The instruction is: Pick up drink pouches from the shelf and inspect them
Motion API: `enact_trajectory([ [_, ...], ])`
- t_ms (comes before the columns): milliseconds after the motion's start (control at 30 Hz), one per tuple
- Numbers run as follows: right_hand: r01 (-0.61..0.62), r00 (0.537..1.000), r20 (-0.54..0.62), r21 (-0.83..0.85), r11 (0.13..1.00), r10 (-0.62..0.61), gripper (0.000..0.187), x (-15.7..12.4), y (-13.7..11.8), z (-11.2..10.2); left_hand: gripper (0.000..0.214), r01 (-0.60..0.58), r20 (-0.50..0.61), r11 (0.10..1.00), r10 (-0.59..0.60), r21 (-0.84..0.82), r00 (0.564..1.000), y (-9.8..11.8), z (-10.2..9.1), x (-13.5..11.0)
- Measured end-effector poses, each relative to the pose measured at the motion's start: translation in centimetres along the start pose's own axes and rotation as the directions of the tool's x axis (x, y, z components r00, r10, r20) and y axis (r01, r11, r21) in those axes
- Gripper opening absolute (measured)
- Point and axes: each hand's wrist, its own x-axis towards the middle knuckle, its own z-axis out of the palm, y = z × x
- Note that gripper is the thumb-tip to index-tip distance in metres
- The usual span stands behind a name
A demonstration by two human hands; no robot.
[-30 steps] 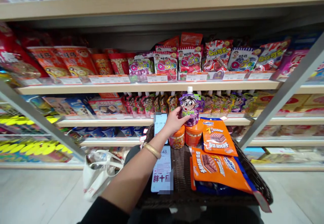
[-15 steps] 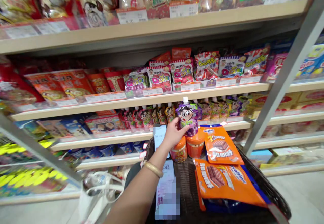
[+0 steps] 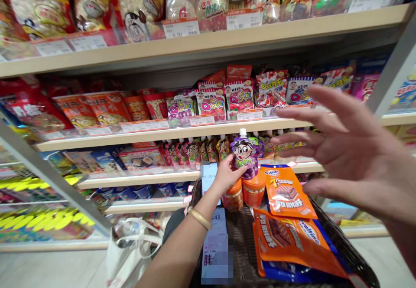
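Observation:
My left hand (image 3: pixel 232 173), with a gold-coloured bracelet (image 3: pixel 199 218) on its wrist, grips a purple jelly drink pouch (image 3: pixel 245 160) by its lower left side. The pouch is upright, white cap on top, just above two orange-lidded snack jars (image 3: pixel 254 190) in a dark woven basket (image 3: pixel 242 244). Large and close at the right, my right hand (image 3: pixel 354 149) is raised with its fingers spread and nothing in it. Two orange Ovaltine bags (image 3: pixel 289 192) lie in the basket's right side.
Shelves (image 3: pixel 195 129) of snacks cross the view. Bagged QQ gummies (image 3: pixel 211 103) stand above a row of jelly pouches (image 3: pixel 191 151). A phone (image 3: pixel 214 244) lies along the basket's left side. A white bag (image 3: pixel 130 244) hangs at lower left.
My right hand has come into view from the right, fingers spread. My left hand still grips the pouch. The shelves sit slightly lower and further right in view.

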Motion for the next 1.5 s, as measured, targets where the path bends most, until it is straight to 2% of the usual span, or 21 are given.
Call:
enact_trajectory([
  [33, -0.04, 0.998, 0.059, 0.095, 0.995, 0.034, 0.084, 0.3, 0.9, 0.4, 0.044, 0.01, 0.0, 1.0, -0.01, -0.011, 1.0, -0.1, 0.0, 0.0],
  [100, -0.11, 0.994, 0.034, 0.165, 0.98, 0.105, 0.081, 0.7, 3.8, 1.2, 0.047, 0.02, 0.004, 0.999, -0.02, -0.035, 1.0, -0.3, 0.0, 0.0],
  [200, -0.176, 0.979, -0.073, 0.146, 0.974, 0.188, 0.073, 0.7, 9.3, 2.6, 0.047, 0.005, 0.024, 0.999, -0.004, -0.044, 1.0, -0.5, -0.2, 0.1],
  [267, -0.229, 0.967, -0.09, 0.1, 0.968, 0.238, 0.068, 0.4, 12.4, 3.6, 0.046, 0.001, 0.033, 0.999, 0.001, -0.034, 0.999, -0.6, -0.3, 0.1],
  [333, -0.294, 0.953, -0.054, 0.081, 0.952, 0.299, 0.064, 0.0, 14.6, 4.7, 0.046, 0.006, 0.039, 1.0, -0.005, -0.028, 0.999, -0.6, -0.4, 0.1],
  [433, -0.385, 0.922, 0.003, 0.131, 0.913, 0.388, 0.054, -0.7, 16.3, 6.1, 0.046, 0.004, 0.048, 1.0, -0.003, -0.031, 0.999, -0.5, -0.5, 0.1],
  [600, -0.461, 0.887, 0.04, 0.069, 0.885, 0.459, 0.03, -1.6, 16.8, 7.1, 0.042, 0.011, 0.078, 0.998, -0.007, -0.054, 0.997, -0.1, -0.3, 0.0],
  [767, -0.384, 0.923, -0.005, -0.048, 0.922, 0.384, 0.022, -2.0, 16.8, 7.4, 0.039, 0.018, 0.089, 0.996, -0.01, -0.083, 0.996, -0.1, -0.4, 0.0],
  [1067, -0.375, 0.927, 0.001, -0.034, 0.926, 0.376, 0.023, -2.4, 16.8, 7.6, 0.039, 0.057, 0.095, 0.986, -0.043, -0.157, 0.995, -0.3, -0.4, -0.2],
  [1267, -0.375, 0.927, 0.011, -0.038, 0.926, 0.376, 0.023, -2.5, 16.7, 7.5, 0.039, 0.085, 0.043, 0.985, -0.079, -0.153, 0.996, 0.1, -0.3, -0.5],
  [1500, -0.384, 0.923, 0.01, 0.053, 0.922, 0.384, 0.028, -2.5, 16.7, 7.6, 0.041, 0.101, -0.014, 0.983, -0.104, -0.156, 0.994, 0.3, -0.3, -0.7],
])
